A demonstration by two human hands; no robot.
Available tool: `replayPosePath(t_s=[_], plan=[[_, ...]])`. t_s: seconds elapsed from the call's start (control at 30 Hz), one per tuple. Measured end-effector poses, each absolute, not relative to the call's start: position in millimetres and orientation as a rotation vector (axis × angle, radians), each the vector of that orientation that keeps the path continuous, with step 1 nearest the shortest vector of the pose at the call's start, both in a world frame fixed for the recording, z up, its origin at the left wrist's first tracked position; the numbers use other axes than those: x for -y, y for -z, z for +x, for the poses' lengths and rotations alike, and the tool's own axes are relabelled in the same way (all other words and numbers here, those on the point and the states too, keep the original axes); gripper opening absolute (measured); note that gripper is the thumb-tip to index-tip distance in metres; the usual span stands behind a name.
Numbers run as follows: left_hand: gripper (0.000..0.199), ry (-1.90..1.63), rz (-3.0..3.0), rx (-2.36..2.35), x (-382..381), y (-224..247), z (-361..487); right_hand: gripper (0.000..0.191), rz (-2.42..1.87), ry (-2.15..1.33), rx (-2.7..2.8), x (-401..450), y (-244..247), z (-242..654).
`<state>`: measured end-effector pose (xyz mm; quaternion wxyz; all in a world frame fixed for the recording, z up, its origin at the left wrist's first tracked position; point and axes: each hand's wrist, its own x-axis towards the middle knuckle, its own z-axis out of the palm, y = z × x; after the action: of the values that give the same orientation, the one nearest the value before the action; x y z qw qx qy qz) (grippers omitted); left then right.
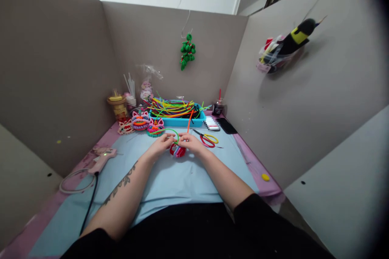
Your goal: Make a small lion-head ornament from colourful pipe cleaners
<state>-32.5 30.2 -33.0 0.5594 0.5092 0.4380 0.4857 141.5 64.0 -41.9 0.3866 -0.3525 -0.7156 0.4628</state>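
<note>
Forearms [127,186] stretched forward in the head view, converging above the blue-covered surface [194,186]. The left hand [162,144] and right hand [189,142] came close together, fingers bent, pinching around a curved green strand [170,130] and a small red-and-lilac piece [178,151] just below the fingertips; exactly which fingertips gripped which was too small to tell. Beyond them, a blue tray [176,122] held heaped multicoloured strands [170,108]. A yellow-lidded cup [118,109] stood left of it, a dark-filled cup [218,107] with a red straw right.
</note>
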Motion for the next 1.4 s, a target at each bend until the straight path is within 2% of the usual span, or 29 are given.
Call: replayPosePath(t_s=[0.17,0.27,0.47,0.6,0.77,0.97,1.07,1.2,1.4], plan=[[0.035,-0.919,1.234,-0.954,-28.8,39.3,-34.9,0.022,-0.93,-1.205,1.763,-65.0,40.9,145.8],[0.033,-0.946,1.214,-0.934,-29.5,43.4,-32.2,0.02,-0.914,-1.117,1.742,-63.6,40.9,145.6],[0.031,-1.01,1.2,-0.928,-29.9,48.1,-28.9,0.008,-0.836,-0.707,2.008,-54.1,34.6,142.7],[0.029,-0.991,1.097,-0.875,-27.4,46.9,-27.5,0.003,-0.835,-0.661,2.108,-50.9,30.7,142.4],[0.031,-1.006,0.973,-0.841,-27.5,48.3,-26.8,0.01,-0.804,-0.641,2.222,-51.8,28.5,147.3],[0.031,-1.267,0.974,-0.847,-32.1,50.6,-19.2,0.013,-0.796,-0.603,1.981,-55.7,30.8,147.7],[0.033,-1.417,0.956,-0.838,-34.7,51.6,-14.0,0.014,-0.896,-0.662,1.784,-55.1,30.7,144.4],[0.036,-1.578,1.067,-0.857,-37.3,55.7,-9.5,0.023,-0.911,-0.972,1.744,-51.9,31.8,136.8],[0.035,-1.578,1.233,-0.899,-35.8,54.8,-8.1,0.034,-0.831,-1.373,1.525,-47.9,36.5,123.3]])
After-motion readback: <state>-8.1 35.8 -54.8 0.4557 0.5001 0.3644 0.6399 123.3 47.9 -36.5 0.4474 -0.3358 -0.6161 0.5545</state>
